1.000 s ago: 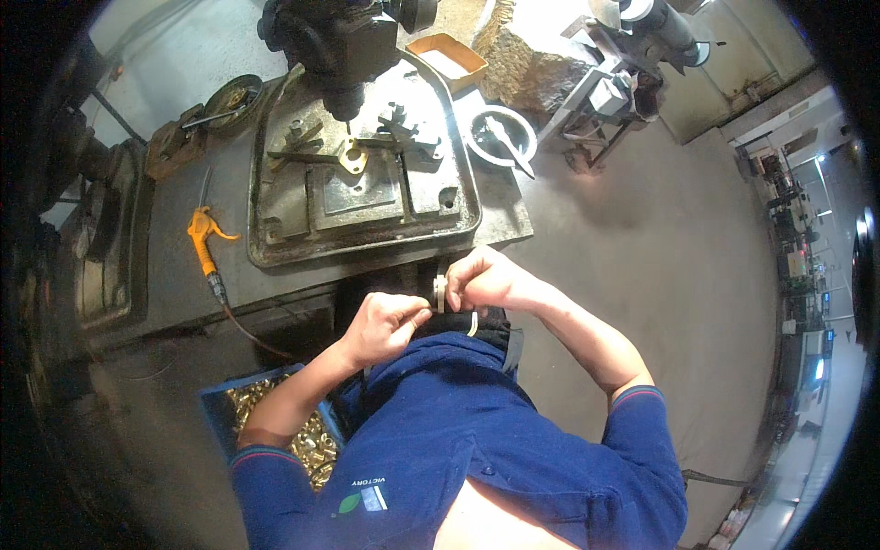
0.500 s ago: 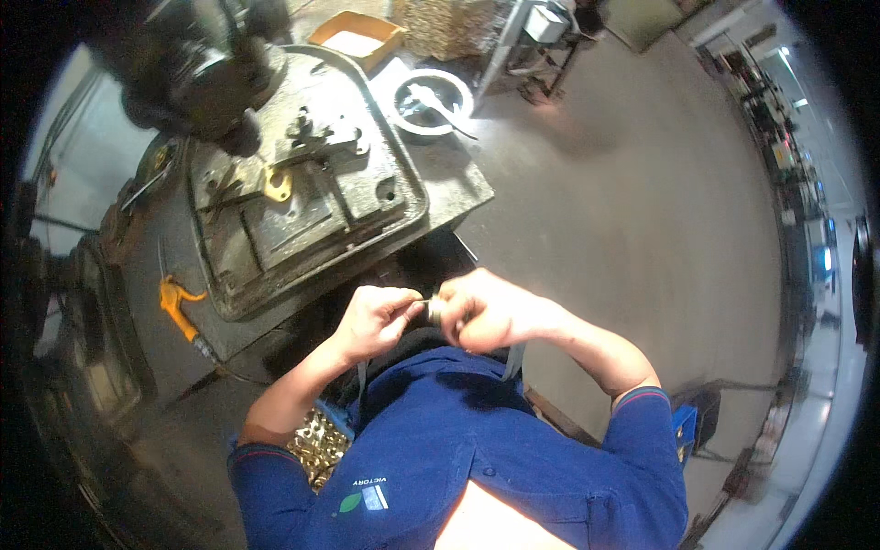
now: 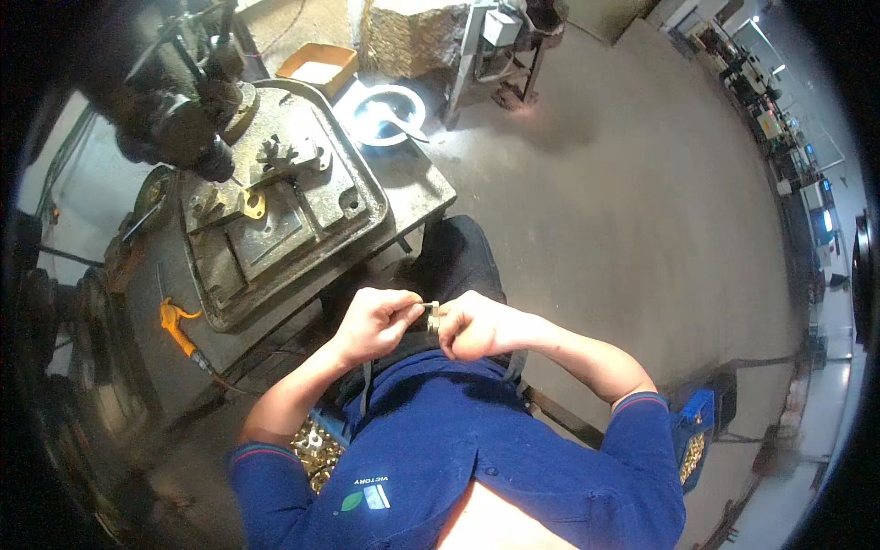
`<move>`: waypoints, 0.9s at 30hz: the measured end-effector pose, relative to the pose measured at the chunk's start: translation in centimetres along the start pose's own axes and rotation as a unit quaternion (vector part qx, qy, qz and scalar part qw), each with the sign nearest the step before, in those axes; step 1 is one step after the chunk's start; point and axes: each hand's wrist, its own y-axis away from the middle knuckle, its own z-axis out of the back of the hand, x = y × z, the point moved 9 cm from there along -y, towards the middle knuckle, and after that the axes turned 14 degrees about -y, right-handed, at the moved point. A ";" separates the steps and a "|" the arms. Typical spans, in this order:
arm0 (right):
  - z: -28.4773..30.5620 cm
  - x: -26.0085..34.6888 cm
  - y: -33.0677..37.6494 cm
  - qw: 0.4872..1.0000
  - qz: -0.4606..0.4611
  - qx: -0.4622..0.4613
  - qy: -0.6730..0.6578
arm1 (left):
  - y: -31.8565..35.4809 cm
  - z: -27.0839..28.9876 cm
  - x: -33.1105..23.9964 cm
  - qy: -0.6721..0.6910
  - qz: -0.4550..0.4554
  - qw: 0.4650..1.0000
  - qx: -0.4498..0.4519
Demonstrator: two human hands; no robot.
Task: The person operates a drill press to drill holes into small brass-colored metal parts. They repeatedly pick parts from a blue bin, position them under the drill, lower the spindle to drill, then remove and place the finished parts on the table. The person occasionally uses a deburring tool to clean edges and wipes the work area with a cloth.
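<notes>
Both hands meet in front of my waist. My left hand (image 3: pixel 379 324) is closed in a pinch on a thin, short rod (image 3: pixel 426 304), whose kind is too small to make out. In the fingers of my right hand (image 3: pixel 477 326) is a small brass fitting (image 3: pixel 434 321), largely covered by them. The rod's end reaches the fitting; whether it goes into it I cannot tell. Up ahead on the left, a yellow flange-shaped metal part (image 3: pixel 255 203) sits in a fixture on the machine table (image 3: pixel 316 252), under the dark drill head (image 3: pixel 206 160). Neither hand touches it.
An orange air blow gun (image 3: pixel 177 327) lies left of the table. Beyond it stand a white-rimmed bowl (image 3: pixel 417 103) with a brush and a shallow orange-brown tray (image 3: pixel 341 57). Blue bins hold brass parts (image 3: pixel 314 456) by my left elbow and more brass pieces (image 3: pixel 693 458) at right.
My view has shifted, so the machine table appears farther left and my dark trouser leg shows. The hands stay together; the right fingers, blurred before, are now clearer around the fitting.
</notes>
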 end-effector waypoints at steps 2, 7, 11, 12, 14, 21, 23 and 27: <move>1.5 -3.3 -0.6 0.998 -0.031 -0.005 -0.058 | 0.7 -0.4 -1.3 0.017 -0.030 0.999 -0.013; 1.7 3.1 -1.3 0.997 0.042 -0.025 0.058 | 3.2 -0.8 -1.2 -0.008 -0.015 0.998 -0.052; -3.7 3.0 0.4 0.995 0.026 0.068 0.064 | 4.8 0.7 0.3 0.009 0.046 0.996 -0.080; -3.6 0.5 0.1 0.999 0.000 0.023 0.046 | 4.9 1.2 -0.4 0.003 0.039 0.996 -0.078; -1.6 -0.7 -0.9 0.999 -0.026 -0.040 0.027 | 5.3 0.2 -1.6 0.067 0.056 0.996 -0.037; -3.5 5.7 0.0 0.988 0.069 0.058 0.128 | 6.9 -0.1 0.3 0.023 0.081 0.994 -0.072; -4.6 3.8 0.3 0.991 0.073 0.070 0.093 | 6.8 1.0 -0.6 0.031 0.096 0.993 -0.064; -2.8 1.3 -2.1 0.996 0.046 0.057 0.044 | 7.4 0.2 -2.4 -0.049 0.044 0.996 -0.062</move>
